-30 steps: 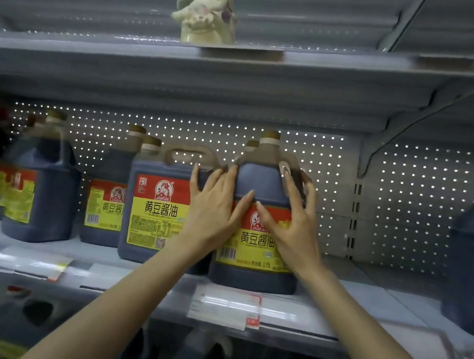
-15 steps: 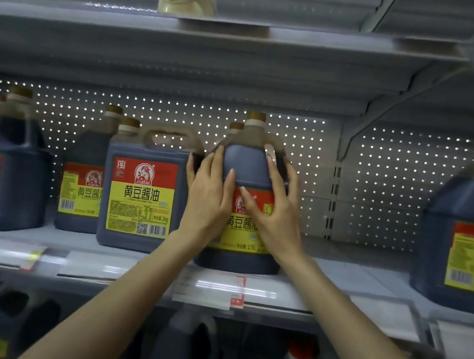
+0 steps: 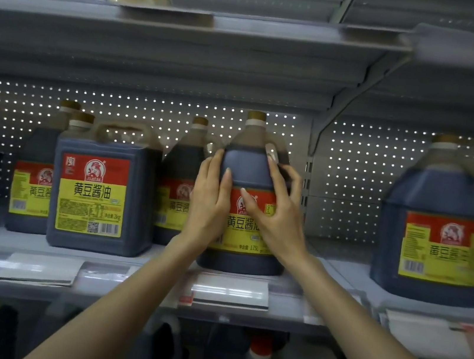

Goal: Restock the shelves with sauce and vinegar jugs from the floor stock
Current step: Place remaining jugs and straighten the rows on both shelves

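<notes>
Jug (image 3: 248, 167) upright on shelf (image 3: 339, 271); left hand (image 3: 209, 206) pressed flat against it, right hand (image 3: 277, 220) curled round it.

My left hand (image 3: 210, 203) slides to the jug's (image 3: 249, 169) left edge; my right hand (image 3: 280, 219) now curls round its right side.

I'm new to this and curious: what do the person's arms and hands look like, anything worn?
The left forearm and right forearm are bare to the frame's edge, no sleeves showing. The left hand and right hand wear no gloves; no ring, watch or bracelet shows. The fingernails are long.
</notes>
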